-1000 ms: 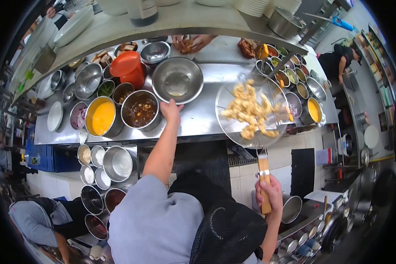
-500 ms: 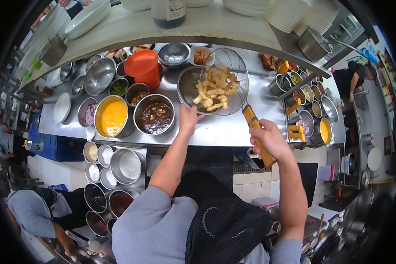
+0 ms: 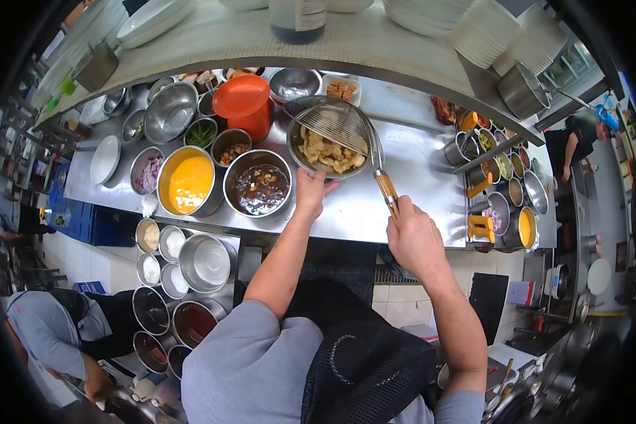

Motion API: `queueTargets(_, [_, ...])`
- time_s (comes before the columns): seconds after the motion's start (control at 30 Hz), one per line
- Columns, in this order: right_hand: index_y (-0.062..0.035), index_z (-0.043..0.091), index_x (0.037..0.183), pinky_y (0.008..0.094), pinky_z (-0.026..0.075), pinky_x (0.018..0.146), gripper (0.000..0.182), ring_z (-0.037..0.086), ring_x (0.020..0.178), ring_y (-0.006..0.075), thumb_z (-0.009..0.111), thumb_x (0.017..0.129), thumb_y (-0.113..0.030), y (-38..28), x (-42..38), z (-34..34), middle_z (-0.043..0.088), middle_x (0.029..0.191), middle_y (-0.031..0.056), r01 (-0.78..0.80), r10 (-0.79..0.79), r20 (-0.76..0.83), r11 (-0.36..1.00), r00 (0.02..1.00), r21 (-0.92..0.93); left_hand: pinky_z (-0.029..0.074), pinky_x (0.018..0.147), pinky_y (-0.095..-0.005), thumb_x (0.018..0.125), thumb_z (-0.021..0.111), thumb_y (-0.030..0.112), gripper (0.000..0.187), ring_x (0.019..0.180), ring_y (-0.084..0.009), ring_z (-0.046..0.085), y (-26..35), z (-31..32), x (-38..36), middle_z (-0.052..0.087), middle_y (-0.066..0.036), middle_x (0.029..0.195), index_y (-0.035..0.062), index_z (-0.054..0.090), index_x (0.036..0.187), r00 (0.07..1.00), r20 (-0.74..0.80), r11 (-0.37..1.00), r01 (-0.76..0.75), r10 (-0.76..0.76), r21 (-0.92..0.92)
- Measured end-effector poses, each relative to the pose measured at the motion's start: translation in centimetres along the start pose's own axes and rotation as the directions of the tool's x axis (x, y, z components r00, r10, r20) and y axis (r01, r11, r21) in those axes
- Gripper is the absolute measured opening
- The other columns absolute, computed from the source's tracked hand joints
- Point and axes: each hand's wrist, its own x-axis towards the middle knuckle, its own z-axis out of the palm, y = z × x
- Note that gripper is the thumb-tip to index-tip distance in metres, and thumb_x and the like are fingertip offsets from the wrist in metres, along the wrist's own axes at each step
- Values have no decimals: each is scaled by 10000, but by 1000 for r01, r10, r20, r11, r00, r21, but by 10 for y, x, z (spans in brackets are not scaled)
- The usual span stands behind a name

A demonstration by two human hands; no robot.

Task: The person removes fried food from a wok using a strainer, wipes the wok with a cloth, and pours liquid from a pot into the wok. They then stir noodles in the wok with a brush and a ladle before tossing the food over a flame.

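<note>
My left hand (image 3: pixel 312 192) grips the near rim of a metal bowl (image 3: pixel 294 150) on the steel counter. Pale golden, battered-looking pieces (image 3: pixel 332 152) fill the bowl. A wire mesh skimmer (image 3: pixel 340 121) is tipped over, its basket covering the bowl's far side and hiding part of the contents. Its wooden handle (image 3: pixel 386 188) is wrapped by the fingers of my right hand (image 3: pixel 415 237). Left of the bowl stands a pot of dark brown sauce (image 3: pixel 260 185) with bits floating in it.
A pot of yellow liquid (image 3: pixel 189 185), a bowl of chopped onion (image 3: pixel 148 173) and a red container (image 3: pixel 251 106) stand at left. Several ingredient tins with yellow handles (image 3: pixel 481 228) sit at right. A shelf (image 3: pixel 374 53) overhangs the counter. Another person (image 3: pixel 56 328) bends at lower left.
The skimmer has turned over and its basket has swung left across the bowl. The pieces in it have dropped into the bowl. My right hand has rotated and moved slightly left.
</note>
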Motion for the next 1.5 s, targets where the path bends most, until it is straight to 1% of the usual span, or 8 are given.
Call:
queueTargets(0.57, [-15, 518, 1226, 443, 527, 670, 380, 657, 793, 402, 625, 870, -94, 97, -149, 71, 660, 933, 208, -215, 285, -348, 950, 893, 225, 564, 737, -319, 963, 618, 248, 298, 835, -201, 655, -64, -19, -58, 588, -116, 965, 17, 430, 973, 973, 188, 960, 77, -131, 268])
queueTargets(0.7, [-3, 527, 1111, 258, 489, 630, 220, 588, 721, 79, 585, 933, -120, 109, -204, 113, 608, 827, 56, -194, 674, -135, 389, 726, 901, 546, 783, -284, 977, 599, 255, 239, 896, -167, 653, -80, 37, -140, 637, -99, 1008, 49, 485, 1014, 364, 745, 811, 50, -559, 584])
queueTargets(0.87, [-12, 515, 1158, 313, 552, 790, 253, 639, 944, 168, 553, 994, -201, 106, -226, 121, 650, 1078, 115, 487, 817, -298, 25, 493, 873, 533, 764, -282, 988, 577, 220, 290, 1000, -135, 593, -106, 123, -250, 570, -52, 1094, 69, 439, 1194, -131, 830, 841, -93, -542, 533])
queueTargets(1.03, [1, 618, 1060, 282, 499, 809, 271, 625, 885, 160, 518, 1014, -246, 80, -324, 102, 606, 1163, 117, 226, 930, -367, 351, 33, 909, 484, 556, -261, 1003, 536, 190, 272, 682, -139, 571, -126, 160, -343, 571, -75, 874, 63, 386, 1190, -469, 758, 844, 49, -453, 534])
queueTargets(1.07, [1, 624, 1101, 334, 476, 874, 277, 605, 954, 232, 573, 977, -242, 73, -351, 122, 581, 1156, 161, -161, 677, -695, 678, -243, 717, 479, 544, -257, 1002, 538, 195, 273, 635, -142, 559, -137, 161, -366, 562, -80, 826, 57, 384, 1180, -535, 720, 846, 20, -441, 533])
queueTargets(1.17, [-45, 621, 1169, 444, 401, 1025, 417, 481, 1224, 370, 724, 784, -167, -24, -476, 167, 517, 1285, 211, -800, 236, -797, 109, -556, 590, 463, 545, -267, 1007, 524, 198, 227, 616, -149, 537, -163, 155, -429, 555, -79, 812, 51, 406, 1134, -707, 561, 854, -120, -432, 506])
queueTargets(1.33, [-5, 443, 1325, 482, 430, 946, 624, 523, 1089, 412, 700, 771, -134, -252, -540, 284, 542, 1154, 273, 278, -537, -424, -799, -729, 534, 460, 514, -254, 992, 558, 196, 331, 572, -129, 532, -193, 111, -531, 545, -71, 793, 48, 341, 1193, -893, 182, 849, -302, -411, 434])
queueTargets(1.5, [5, 421, 1372, 454, 467, 878, 634, 618, 966, 339, 672, 822, -186, -310, -546, 486, 611, 1084, 211, 603, -605, 456, -51, -653, 796, 464, 584, -243, 986, 552, 139, 319, 680, -96, 532, -230, 19, -630, 542, -42, 839, 69, 376, 1243, -908, -237, 814, -416, -345, 405])
